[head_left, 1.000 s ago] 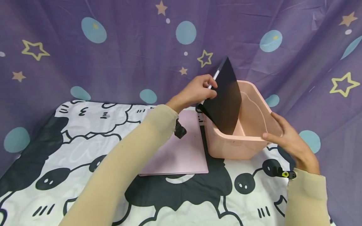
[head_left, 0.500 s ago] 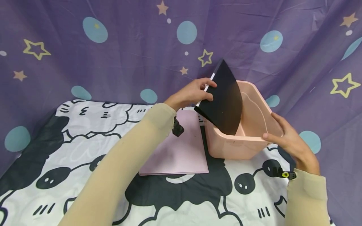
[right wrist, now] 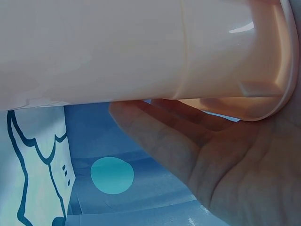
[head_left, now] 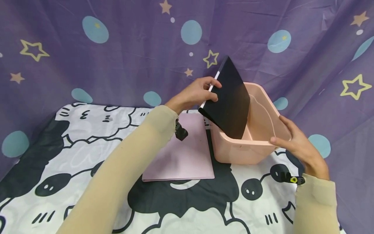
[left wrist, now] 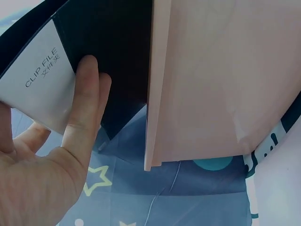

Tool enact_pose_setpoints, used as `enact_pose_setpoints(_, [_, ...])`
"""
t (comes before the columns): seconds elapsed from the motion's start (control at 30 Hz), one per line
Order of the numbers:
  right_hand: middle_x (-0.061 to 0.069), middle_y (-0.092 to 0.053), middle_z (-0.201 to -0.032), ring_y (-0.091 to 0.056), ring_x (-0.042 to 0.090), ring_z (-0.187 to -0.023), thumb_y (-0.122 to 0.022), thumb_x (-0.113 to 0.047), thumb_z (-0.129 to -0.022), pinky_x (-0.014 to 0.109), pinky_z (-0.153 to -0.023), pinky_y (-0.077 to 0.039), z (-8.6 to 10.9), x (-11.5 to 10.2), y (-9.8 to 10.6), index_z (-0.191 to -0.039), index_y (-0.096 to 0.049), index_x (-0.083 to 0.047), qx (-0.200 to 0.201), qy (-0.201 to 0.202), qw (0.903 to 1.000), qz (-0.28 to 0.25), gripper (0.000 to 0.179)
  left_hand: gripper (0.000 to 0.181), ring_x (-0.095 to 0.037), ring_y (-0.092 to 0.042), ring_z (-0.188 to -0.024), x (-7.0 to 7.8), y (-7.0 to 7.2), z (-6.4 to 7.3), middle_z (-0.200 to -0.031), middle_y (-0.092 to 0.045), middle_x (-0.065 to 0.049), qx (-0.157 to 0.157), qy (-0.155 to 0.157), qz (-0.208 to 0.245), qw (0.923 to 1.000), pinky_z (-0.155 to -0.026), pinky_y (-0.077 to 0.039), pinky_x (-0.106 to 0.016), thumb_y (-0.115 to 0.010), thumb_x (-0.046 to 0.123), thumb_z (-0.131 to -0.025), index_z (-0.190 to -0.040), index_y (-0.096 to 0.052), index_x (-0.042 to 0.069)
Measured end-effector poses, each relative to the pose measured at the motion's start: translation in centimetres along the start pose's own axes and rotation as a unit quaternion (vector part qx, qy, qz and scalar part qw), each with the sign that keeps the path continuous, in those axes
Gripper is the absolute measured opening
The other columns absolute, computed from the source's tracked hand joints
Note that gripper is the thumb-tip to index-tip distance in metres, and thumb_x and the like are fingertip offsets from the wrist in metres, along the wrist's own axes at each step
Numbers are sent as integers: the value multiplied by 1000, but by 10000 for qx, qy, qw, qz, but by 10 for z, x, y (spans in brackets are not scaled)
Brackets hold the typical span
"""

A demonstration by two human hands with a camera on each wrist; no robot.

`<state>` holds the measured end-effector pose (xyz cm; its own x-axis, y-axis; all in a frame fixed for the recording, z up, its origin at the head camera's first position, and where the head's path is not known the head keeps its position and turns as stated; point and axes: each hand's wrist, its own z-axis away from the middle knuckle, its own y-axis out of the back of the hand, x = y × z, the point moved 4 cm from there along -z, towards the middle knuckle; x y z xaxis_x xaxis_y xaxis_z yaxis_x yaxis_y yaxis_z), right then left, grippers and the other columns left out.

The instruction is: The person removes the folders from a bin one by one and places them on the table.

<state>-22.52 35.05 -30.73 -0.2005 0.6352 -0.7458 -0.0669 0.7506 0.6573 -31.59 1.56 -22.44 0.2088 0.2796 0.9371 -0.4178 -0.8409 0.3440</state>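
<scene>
My left hand (head_left: 198,92) grips a black clip file folder (head_left: 232,100) by its spine, thumb on one side and fingers on the other. Tilted, the folder stands partly inside a pink plastic bin (head_left: 239,154), its lower corner below the rim and its spine outside on the left. In the left wrist view, the folder's spine label (left wrist: 40,70) reads "CLIP FILE". My right hand (head_left: 302,146) holds the bin at its right front corner, thumb over the rim and fingers along the outer side. The right wrist view shows those fingers (right wrist: 155,136) against the bin wall.
Flat pink folders (head_left: 184,159) lie on the cloth to the left of the bin, partly under the left sleeve (head_left: 128,165). A black-and-white cartoon cloth (head_left: 181,224) covers the surface. Behind the bin hangs a purple curtain (head_left: 131,48) with stars and dots.
My left hand has moved slightly left, drawing the black folder's spine left and tilting it further from upright. The right hand and the bin have stayed in place.
</scene>
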Motion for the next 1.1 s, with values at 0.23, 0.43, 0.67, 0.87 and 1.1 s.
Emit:
enact_pose_setpoints(0.23, [21, -27, -149, -44, 17, -112, -69, -17, -86, 8, -81, -35, 0, 1, 1, -154, -8, -14, -1, 42, 10000, 4, 92, 42, -18, -45, -64, -2, 8, 4, -94, -57, -12, 72, 82, 34, 9999, -55, -33, -29, -67, 5, -82, -122, -58, 16])
enact_pose_setpoints(0.43, [19, -26, -150, -43, 19, -114, -70, -18, -86, 9, -82, -34, 1, 2, 2, -155, -8, -16, 1, -6, 10000, 32, 92, 51, -16, -39, -56, -6, 10, 2, -92, -53, -11, 3, 130, -41, 9999, -50, -30, -27, -65, 2, -82, -129, -52, 15])
enact_pose_setpoints(0.67, [20, -26, -150, -43, 26, -116, -70, -22, -86, 13, -83, -35, 0, 1, 2, -155, -7, -17, -3, -44, 9998, 193, 93, 51, -23, -57, -90, -12, 13, -4, -119, -51, -10, -120, 235, -236, 9994, -77, -48, -30, -68, 9, -84, -131, -50, 16])
enact_pose_setpoints(0.87, [20, -27, -150, -44, 22, -115, -70, -21, -86, 11, -82, -35, 0, 2, 2, -155, -8, -17, 5, -41, 9999, 142, 93, 51, -23, -59, -94, -17, 11, -9, -128, -45, -7, -246, 184, -77, 9995, -82, -50, -32, -70, 7, -83, -131, -53, 15])
enact_pose_setpoints(1.1, [20, -27, -150, -44, 21, -115, -70, -21, -86, 11, -82, -34, 0, 2, 1, -155, -8, -18, 2, -46, 9999, 140, 92, 50, -25, -64, -90, -19, 7, -10, -120, -51, -13, -304, 214, 581, 9976, -79, -53, -34, -66, -2, -83, -130, -52, 10])
